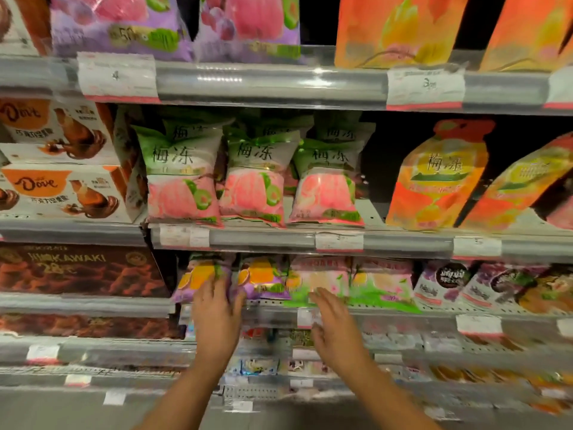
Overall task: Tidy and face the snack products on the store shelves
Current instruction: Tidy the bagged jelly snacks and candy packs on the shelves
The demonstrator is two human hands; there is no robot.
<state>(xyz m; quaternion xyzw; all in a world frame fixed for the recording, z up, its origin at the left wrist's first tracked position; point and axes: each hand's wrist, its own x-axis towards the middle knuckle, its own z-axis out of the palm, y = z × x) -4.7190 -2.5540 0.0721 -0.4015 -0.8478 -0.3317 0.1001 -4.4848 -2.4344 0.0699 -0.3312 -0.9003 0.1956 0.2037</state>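
Left hand [217, 301] flat against purple bag [198, 279] to square it; right hand [333, 318] open, holding nothing, near pink bag [319, 279].

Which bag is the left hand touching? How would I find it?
Find the three green-and-pink bags on the middle shelf, then drop one shelf. The left hand touches the leftmost purple bag, with orange fruit; its twin sits right, untouched.
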